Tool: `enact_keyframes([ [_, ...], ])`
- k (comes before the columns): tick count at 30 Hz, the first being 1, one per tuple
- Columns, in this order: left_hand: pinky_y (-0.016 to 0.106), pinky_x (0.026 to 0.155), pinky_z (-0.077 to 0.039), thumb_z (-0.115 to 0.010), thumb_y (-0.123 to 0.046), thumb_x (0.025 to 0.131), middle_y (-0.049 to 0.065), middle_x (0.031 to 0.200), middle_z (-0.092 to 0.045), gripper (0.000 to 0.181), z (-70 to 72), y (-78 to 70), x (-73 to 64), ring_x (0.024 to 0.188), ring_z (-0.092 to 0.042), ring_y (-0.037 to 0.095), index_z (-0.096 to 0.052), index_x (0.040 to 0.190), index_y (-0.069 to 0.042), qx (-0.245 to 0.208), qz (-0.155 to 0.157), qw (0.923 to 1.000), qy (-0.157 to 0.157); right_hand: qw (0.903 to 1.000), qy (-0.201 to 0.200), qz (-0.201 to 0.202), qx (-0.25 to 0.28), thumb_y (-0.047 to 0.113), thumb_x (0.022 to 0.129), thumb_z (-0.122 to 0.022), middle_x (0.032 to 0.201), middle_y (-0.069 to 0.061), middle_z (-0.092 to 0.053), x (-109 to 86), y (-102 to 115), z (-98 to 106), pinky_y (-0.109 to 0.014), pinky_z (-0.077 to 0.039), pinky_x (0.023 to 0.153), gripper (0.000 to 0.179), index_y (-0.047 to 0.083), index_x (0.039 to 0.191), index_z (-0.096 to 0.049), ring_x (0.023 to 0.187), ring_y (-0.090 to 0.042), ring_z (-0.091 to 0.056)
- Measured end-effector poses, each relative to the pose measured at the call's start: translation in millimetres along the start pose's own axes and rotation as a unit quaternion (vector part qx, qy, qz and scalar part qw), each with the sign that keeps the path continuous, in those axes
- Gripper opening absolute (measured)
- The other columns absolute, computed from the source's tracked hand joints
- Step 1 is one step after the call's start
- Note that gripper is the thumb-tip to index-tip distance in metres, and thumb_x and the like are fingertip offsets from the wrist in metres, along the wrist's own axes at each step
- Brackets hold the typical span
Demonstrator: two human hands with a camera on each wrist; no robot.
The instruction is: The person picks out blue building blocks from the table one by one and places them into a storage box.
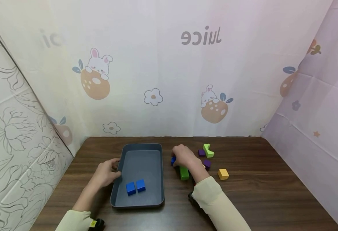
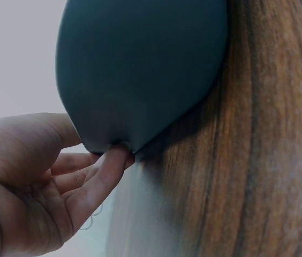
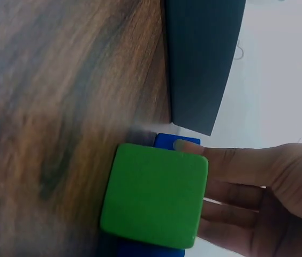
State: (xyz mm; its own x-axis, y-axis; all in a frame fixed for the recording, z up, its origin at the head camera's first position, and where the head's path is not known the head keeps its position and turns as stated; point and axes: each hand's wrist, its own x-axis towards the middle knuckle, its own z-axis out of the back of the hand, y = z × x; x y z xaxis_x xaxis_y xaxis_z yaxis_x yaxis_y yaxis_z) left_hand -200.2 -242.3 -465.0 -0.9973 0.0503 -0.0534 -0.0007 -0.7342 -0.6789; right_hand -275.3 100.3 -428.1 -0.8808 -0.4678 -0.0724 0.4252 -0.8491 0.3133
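My left hand [image 1: 106, 171] grips the left side of a dark grey tray [image 1: 141, 150], its thumb and fingers at the rim. In the left wrist view, fingertips press against the tray's outer wall. Two blue cubes [image 1: 130, 188] lie inside the tray, side by side near its front. To the right of the tray, my right hand [image 1: 184, 155] pinches a blue block [image 1: 173, 160] on the table. A green block [image 3: 153, 195] stands just in front of that block and partly hides it in the right wrist view. More blue [image 3: 151, 251] shows at that view's lower edge.
Right of my right hand lie a light green arched block [image 1: 208, 150], two purple blocks [image 1: 201, 153] and a yellow block [image 1: 223, 174]. My right forearm covers part of this group. A patterned curtain [image 1: 169, 118] rises behind the wooden table [image 1: 258, 192].
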Motion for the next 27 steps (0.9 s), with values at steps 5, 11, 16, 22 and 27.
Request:
enact_keyframes([
  [5, 0.034, 0.059, -0.062, -0.073, -0.001, 0.089, 0.022, 0.109, -0.072, 0.058, 0.0, -0.5, 0.0, 0.068, -0.069, 0.017, -0.057, 0.144, 0.008, 0.0, -0.001, 1.0, -0.001, 0.9998, 0.021, 0.007, 0.0, 0.005, 0.083, -0.09, 0.114, -0.013, -0.075, 0.3, 2, 0, -0.041, -0.063, 0.084, 0.037, 0.002, 0.118, -0.079, 0.1, -0.027, -0.071],
  [11, 0.034, 0.058, -0.062, -0.073, -0.001, 0.089, 0.022, 0.109, -0.071, 0.058, -0.3, 0.2, -0.2, 0.068, -0.069, 0.017, -0.057, 0.144, 0.008, -0.005, -0.001, 1.0, -0.002, 0.9995, 0.03, -0.004, -0.009, 0.008, 0.082, -0.091, 0.115, -0.012, -0.075, 1.8, 4, -1, -0.042, -0.062, 0.085, 0.039, 0.003, 0.119, -0.079, 0.097, -0.024, -0.07],
  [16, 0.034, 0.058, -0.062, -0.073, -0.001, 0.089, 0.022, 0.109, -0.071, 0.058, -0.5, 1.4, -0.2, 0.067, -0.069, 0.017, -0.057, 0.144, 0.008, -0.007, -0.006, 1.0, -0.003, 0.9995, 0.023, -0.01, -0.021, 0.009, 0.079, -0.094, 0.108, -0.011, -0.075, 3.1, 4, -5, -0.042, -0.062, 0.083, 0.037, 0.005, 0.113, -0.08, 0.092, -0.023, -0.069],
  [22, 0.034, 0.058, -0.062, -0.073, -0.001, 0.089, 0.022, 0.11, -0.071, 0.058, -0.5, 1.4, -0.8, 0.067, -0.069, 0.017, -0.057, 0.144, 0.008, -0.005, -0.005, 1.0, -0.004, 0.9993, 0.005, -0.011, -0.034, 0.008, 0.076, -0.095, 0.103, -0.01, -0.075, 3.1, 5, -9, -0.042, -0.063, 0.082, 0.034, 0.006, 0.106, -0.081, 0.09, -0.025, -0.071],
  [27, 0.034, 0.057, -0.062, -0.074, -0.001, 0.09, 0.021, 0.108, -0.072, 0.058, 0.0, -0.6, -1.2, 0.067, -0.069, 0.018, -0.057, 0.144, 0.008, -0.004, -0.001, 1.0, 0.0, 0.9988, 0.006, -0.01, -0.046, 0.007, 0.076, -0.095, 0.099, -0.009, -0.075, 4.1, 6, -10, -0.04, -0.063, 0.08, 0.032, 0.007, 0.104, -0.081, 0.088, -0.023, -0.071],
])
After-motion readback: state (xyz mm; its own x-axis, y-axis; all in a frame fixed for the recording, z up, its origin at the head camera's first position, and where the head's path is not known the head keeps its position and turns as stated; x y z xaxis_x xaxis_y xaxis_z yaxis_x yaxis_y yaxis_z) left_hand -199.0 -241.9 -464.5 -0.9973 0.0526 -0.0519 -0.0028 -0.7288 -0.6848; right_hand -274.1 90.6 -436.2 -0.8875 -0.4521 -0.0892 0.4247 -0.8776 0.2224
